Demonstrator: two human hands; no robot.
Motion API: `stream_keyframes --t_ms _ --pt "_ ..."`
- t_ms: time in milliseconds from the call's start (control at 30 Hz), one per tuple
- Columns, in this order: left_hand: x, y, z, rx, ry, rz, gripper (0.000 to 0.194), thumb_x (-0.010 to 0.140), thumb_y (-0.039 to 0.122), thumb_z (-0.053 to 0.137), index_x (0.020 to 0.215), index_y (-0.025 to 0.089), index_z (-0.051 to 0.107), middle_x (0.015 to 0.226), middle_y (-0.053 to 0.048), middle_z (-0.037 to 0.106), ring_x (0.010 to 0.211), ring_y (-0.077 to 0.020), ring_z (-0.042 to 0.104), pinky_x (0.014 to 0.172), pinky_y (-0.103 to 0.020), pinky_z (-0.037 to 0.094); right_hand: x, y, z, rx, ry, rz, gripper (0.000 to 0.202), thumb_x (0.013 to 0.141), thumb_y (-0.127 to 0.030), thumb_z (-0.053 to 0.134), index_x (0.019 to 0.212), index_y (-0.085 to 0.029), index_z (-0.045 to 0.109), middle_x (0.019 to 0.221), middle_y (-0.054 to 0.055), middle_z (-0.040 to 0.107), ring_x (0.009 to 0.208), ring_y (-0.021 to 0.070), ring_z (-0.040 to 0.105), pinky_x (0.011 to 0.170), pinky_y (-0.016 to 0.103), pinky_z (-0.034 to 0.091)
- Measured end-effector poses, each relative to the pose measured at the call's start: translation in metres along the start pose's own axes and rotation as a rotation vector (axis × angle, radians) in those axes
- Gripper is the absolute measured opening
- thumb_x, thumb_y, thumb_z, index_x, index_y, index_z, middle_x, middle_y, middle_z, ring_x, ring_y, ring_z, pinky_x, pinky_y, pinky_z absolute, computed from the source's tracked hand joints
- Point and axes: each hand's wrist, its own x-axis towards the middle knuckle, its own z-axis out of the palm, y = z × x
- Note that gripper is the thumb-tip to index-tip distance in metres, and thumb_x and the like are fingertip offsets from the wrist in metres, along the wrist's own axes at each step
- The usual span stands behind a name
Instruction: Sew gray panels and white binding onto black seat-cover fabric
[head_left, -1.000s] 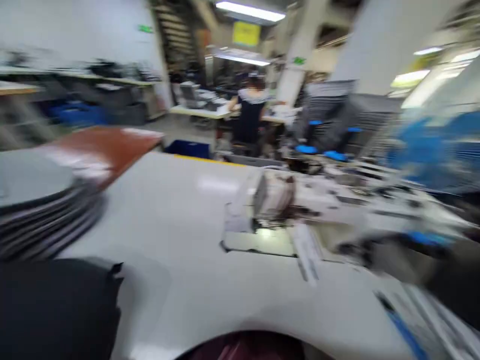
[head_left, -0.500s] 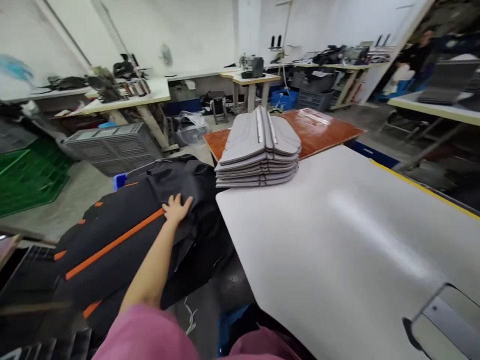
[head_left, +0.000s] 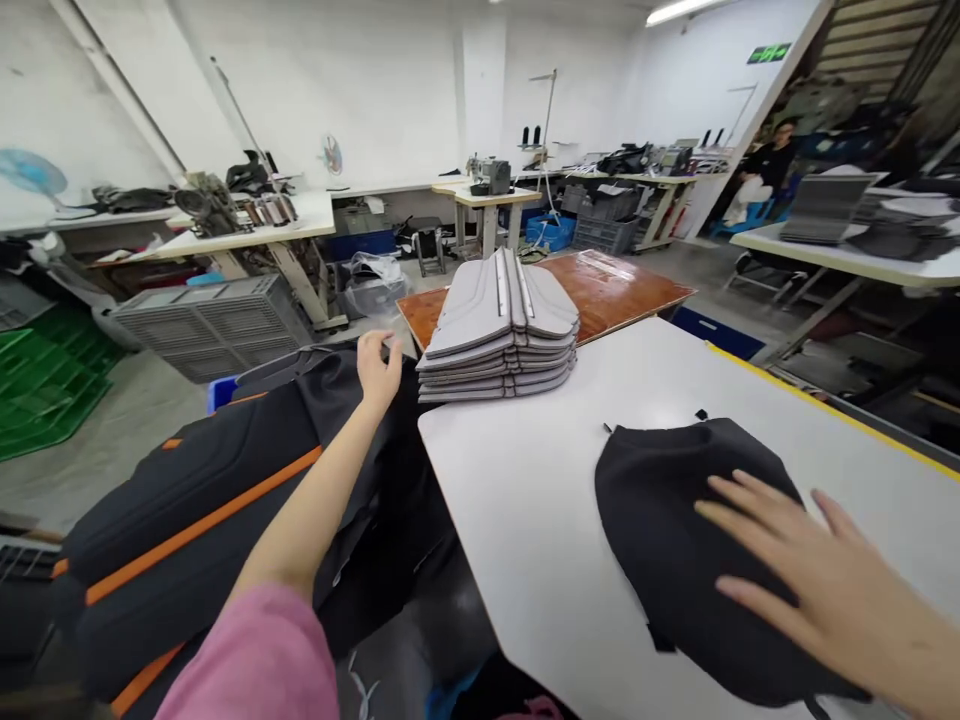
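Observation:
My right hand lies spread over a black fabric piece, fingers apart and palm down. The piece is rounded, with small dark tabs along its edges, and rests on the white table. On the left, my left hand is raised above the far end of a heap of black covers with orange strips. Its fingers are bent, a gap shows between them and the thumb, and I make out nothing held there. Just right of that hand stands a stack of grey panels.
Behind the stack is a reddish-brown board. Grey crates and green crates stand at the left. Sewing machines line the back wall. A person sits far right. A yellow strip edges the white table.
My left hand has lifted off the black covers, moving up and slightly right. My right hand and the black fabric piece have come into view on the table; the phone-like object there no longer shows.

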Motion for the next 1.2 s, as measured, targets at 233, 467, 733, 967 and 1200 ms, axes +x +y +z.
stream_keyframes --t_ms 233,467,733,967,1200 --pt "0.019 0.180 0.053 0.166 -0.403 0.891 0.042 0.082 0.036 0.061 0.118 0.016 0.055 0.129 -0.013 0.052 0.123 -0.0275 0.045 0.106 -0.042 0.033 -0.045 -0.052 0.046 0.216 -0.336 0.517 0.067 0.089 -0.058 0.022 0.138 -0.019 0.047 0.150 0.012 0.033 0.139 0.0324 0.026 0.103 0.060 0.037" --pt "-0.049 0.252 0.131 0.051 -0.843 0.832 0.042 0.089 0.047 0.048 0.110 0.013 0.062 0.119 -0.013 0.059 0.112 -0.0250 0.054 0.100 -0.037 0.040 -0.102 -0.081 -0.001 0.403 -0.310 0.150 0.064 0.082 -0.038 0.056 0.143 -0.028 0.039 0.153 0.005 0.026 0.137 0.0297 0.031 0.110 0.047 0.034" --pt "-0.193 0.368 0.170 -0.341 -1.905 1.000 0.051 0.083 0.062 0.049 0.095 0.014 0.064 0.094 -0.007 0.066 0.087 -0.0205 0.061 0.079 -0.030 0.046 -0.108 -0.099 0.035 0.336 -0.302 0.071 0.071 0.072 -0.014 0.051 0.142 -0.023 0.040 0.151 0.012 0.029 0.141 0.0308 0.023 0.110 0.066 0.002" --pt "-0.203 0.380 0.149 -0.398 -1.455 1.101 0.048 0.075 0.018 0.063 0.121 0.022 0.051 0.104 -0.005 0.056 0.086 -0.0184 0.059 0.083 -0.033 0.048 -0.118 -0.091 0.039 0.324 -0.005 0.095 0.057 0.071 -0.009 0.048 0.127 -0.017 0.055 0.147 0.015 0.037 0.137 0.0286 0.030 0.112 0.054 0.023" --pt "-0.071 0.292 0.155 0.212 -0.749 0.756 0.040 0.082 0.033 0.061 0.116 0.012 0.056 0.128 -0.017 0.046 0.115 -0.0291 0.051 0.101 -0.042 0.041 -0.092 -0.061 0.049 0.088 0.058 0.093 0.063 0.076 -0.013 0.050 0.138 -0.011 0.043 0.135 0.019 0.049 0.121 0.0349 0.047 0.093 0.052 0.043"
